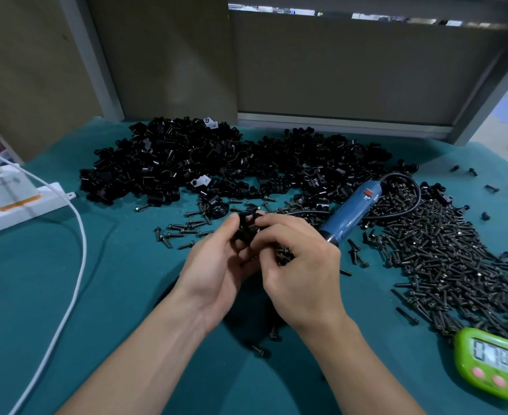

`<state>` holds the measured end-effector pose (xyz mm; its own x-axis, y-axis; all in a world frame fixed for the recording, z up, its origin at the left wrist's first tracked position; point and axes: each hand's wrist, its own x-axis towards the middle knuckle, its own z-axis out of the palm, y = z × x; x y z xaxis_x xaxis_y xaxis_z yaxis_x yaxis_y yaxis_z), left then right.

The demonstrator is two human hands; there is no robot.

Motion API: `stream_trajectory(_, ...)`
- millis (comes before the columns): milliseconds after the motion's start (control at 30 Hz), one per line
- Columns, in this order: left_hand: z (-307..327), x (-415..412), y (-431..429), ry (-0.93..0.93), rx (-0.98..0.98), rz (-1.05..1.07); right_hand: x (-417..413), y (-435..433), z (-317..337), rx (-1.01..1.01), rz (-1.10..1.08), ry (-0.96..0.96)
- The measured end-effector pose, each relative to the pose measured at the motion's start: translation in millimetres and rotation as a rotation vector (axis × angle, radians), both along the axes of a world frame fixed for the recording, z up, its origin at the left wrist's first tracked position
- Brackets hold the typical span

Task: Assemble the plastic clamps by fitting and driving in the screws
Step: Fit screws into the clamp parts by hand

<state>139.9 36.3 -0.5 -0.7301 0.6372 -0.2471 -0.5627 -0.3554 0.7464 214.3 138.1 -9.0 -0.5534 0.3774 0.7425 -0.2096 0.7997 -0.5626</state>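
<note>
A black clamp (246, 228) is pinched between the left hand (217, 274) and the right hand (302, 274), over the middle of the green desk (112, 295). The right hand also cups some screws (284, 254). A blue screwdriver (351, 211) lies just beside that hand.

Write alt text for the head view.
The left hand and right hand grip a black clamp over a teal table; the right also holds screws. Behind lie a clamp pile, a blue screwdriver and loose screws; a green timer sits lower right.
</note>
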Motion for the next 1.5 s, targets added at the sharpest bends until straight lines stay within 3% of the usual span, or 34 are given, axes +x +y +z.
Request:
stream_trajectory(133,-1,-1,2,0.083,-0.061,0.157,2,-6,7,-0.286,0.041,-0.14)
stream_trajectory(300,-7,1,0,0.36,-0.154,0.162,1,0,12,-0.382,0.013,-0.354)
stream_trajectory(433,-7,-2,-3,0.532,-0.161,0.119,0,5,15,-0.869,0.219,-0.257)
stream_trajectory(500,-6,-4,-3,0.617,-0.257,0.17,0,10,15,-0.995,0.257,-0.22)
stream_trajectory(733,-5,-9,-4,0.516,-0.35,0.311,-2,12,13,-1.009,0.311,-0.129)
stream_trajectory(1033,0,-9,-8,0.519,-0.34,0.173,0,14,13,-0.987,0.267,-0.12)
stream_trajectory(1200,2,-4,-8,0.6,-0.248,0.095,0,13,13,-0.98,0.282,-0.085)
stream_trajectory(1500,3,-4,-8,0.59,-0.162,0.041,0,14,10,-0.964,0.288,-0.116)
